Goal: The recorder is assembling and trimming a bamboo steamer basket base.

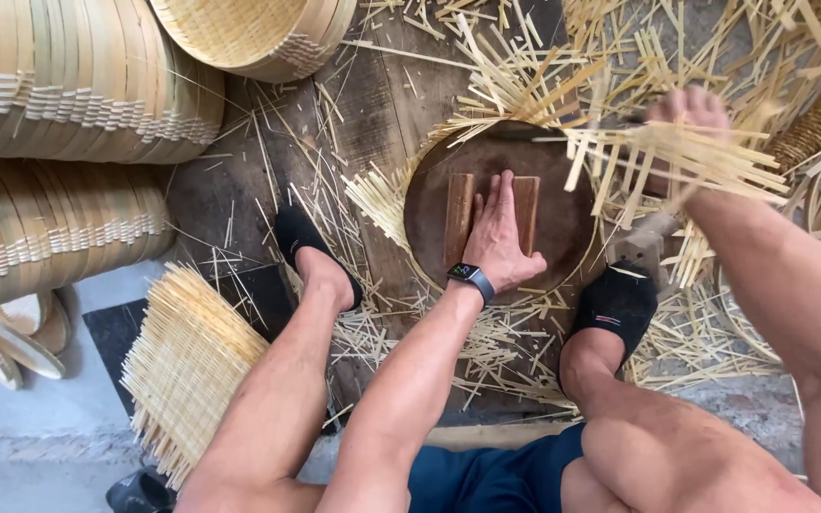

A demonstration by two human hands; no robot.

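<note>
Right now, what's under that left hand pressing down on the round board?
The left hand lies flat on a small reddish wooden block, which sits on the round dark board. The palm covers the block's middle, so that part is hidden. Bamboo strips poke out around the board's edge.

Pale straw-yellow bamboo strips in the right hand. Reddish-brown wooden block on a dark brown round board, under the left hand. Black watch with blue-lit face. Black shoes, thin red-and-white stripe. Navy shorts. Golden-tan woven baskets, cream stitched bands. Light yellow plaited mat, fine checked weave.
</note>
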